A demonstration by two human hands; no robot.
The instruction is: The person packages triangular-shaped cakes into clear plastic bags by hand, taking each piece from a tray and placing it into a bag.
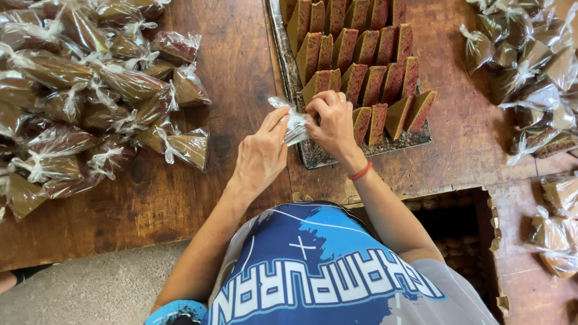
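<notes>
You get soft, even daylight here, with faint shadows under your hands (301, 141). The clear wrappers (90, 84) throw small white glints (nothing blown out). Focus stays sharp, though the wide lens bends the edges.

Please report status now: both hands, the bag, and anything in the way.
Left hand and right hand both pinch one clear bag. Bag held over near edge of cake tray. Nothing in the way; wrapped pieces lie off left.
</notes>
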